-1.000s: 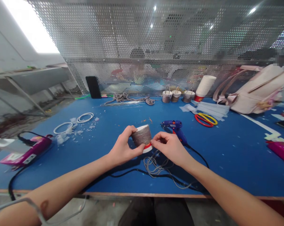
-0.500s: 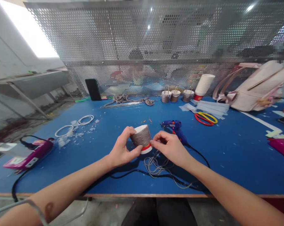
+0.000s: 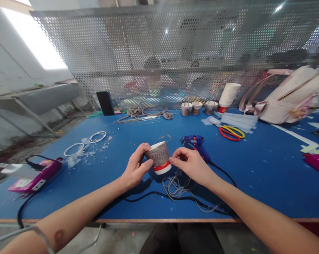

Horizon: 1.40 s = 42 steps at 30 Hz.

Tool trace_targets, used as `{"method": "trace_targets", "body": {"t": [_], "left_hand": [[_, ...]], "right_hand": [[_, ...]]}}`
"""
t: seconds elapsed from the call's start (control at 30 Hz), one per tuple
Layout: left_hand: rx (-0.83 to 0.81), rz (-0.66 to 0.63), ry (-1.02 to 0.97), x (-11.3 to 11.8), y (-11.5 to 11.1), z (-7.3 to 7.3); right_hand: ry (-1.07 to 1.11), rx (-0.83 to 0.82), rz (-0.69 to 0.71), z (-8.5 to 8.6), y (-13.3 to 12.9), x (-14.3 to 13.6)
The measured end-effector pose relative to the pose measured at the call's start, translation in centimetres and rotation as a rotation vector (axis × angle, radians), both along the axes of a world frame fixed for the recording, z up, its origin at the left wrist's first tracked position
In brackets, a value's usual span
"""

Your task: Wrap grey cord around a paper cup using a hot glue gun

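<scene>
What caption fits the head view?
Left hand holding a tilted red-and-white paper cup wound with grey cord, right hand alongside.

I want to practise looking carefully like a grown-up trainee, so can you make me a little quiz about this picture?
1. Pick one: what colour is the band just below the wrapping on the cord-wrapped cup? A) green B) red C) purple
2. True or false: in the picture, the blue glue gun lies to the left of the cord-wrapped cup.
3. Fill in: the person's ____ hand has its thumb on the cup's wrapped side.

Key:
1. B, red.
2. False; it lies to the right.
3. Left; the left hand grips the cup.
</scene>
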<state>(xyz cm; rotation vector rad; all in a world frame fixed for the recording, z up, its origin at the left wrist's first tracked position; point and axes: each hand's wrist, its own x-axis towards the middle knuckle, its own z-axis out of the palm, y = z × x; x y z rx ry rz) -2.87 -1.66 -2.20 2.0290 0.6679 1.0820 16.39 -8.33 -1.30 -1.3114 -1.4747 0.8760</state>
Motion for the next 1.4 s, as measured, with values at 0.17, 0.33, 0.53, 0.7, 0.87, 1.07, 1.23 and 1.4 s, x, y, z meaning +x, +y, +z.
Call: {"method": "trace_targets", "body": {"t": [0.17,0.33,0.53,0.7,0.87,1.07,1.23,1.4], "left_hand": [[-0.032,-0.011,-0.038,-0.1,0.2,-0.4],[-0.087,-0.005,-0.062,0.0,0.3,-0.7],[-0.172,-0.028,-0.144,0.2,0.6,-1.0],[-0.264,0.054,-0.127,0.2,0.6,-0.7],[-0.379,0.061,-0.122,0.6,1.0,-0.3],[-0.376,0.110,-0.193,1.0,1.2,0.7],[-0.321,0.176,-0.203,0.6,1.2,1.5],[-0.445,0.077,-0.194,0.7,0.9,1.8]], "right_hand": [[0.063,-0.046,0.028,-0.3,0.3,0.1],[0.154,-0.111,0.032,-0.4,0.4,0.0],[0.235,-0.171,0.029,-0.2,0.5,0.0],[0.252,-0.179,0.013,-0.2,0.5,0.0],[0.280,-0.190,0.011,-0.5,0.6,0.0],[0.349,-0.165,-0.042,-0.5,0.7,0.4],[0.088,0.118,-0.216,-0.2,0.2,0.9],[-0.255,0.595,-0.307,-0.4,-0.2,0.8]]}}
